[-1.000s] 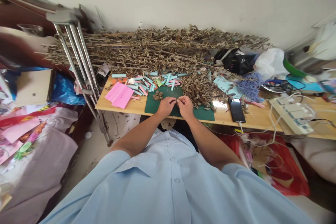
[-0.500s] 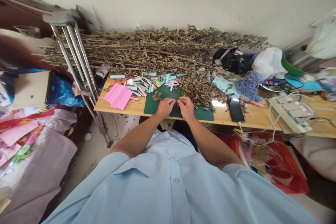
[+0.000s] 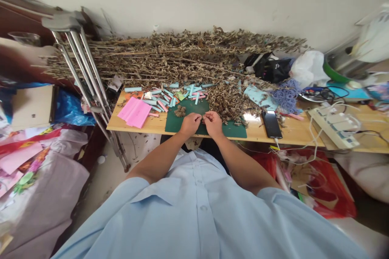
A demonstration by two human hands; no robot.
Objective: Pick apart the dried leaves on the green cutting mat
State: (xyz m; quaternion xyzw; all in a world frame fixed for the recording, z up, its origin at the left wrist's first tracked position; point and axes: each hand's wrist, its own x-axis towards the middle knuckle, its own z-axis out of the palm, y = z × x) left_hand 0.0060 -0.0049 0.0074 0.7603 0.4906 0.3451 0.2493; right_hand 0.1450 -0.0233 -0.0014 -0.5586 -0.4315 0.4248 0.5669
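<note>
Over the front of a green mat, my left hand and my right hand meet with pinched fingers. Whatever lies between the fingertips is too small to name. A small clump of dried plant rests on the mat just beyond my left hand. Beyond my right hand spreads a heap of dried leaves, partly over the mat. Small blue and pink paper rolls lie behind the mat, and pink paper sheets are to its left.
Long dried stalks run along the wall. Metal crutches lean at the left. On the table's right are a black phone, purple yarn and a power strip with cables. A red bag sits below.
The view has shifted slightly. My right hand's fingers have come in closer to my left hand's fingertips, narrowing the gap between them.
</note>
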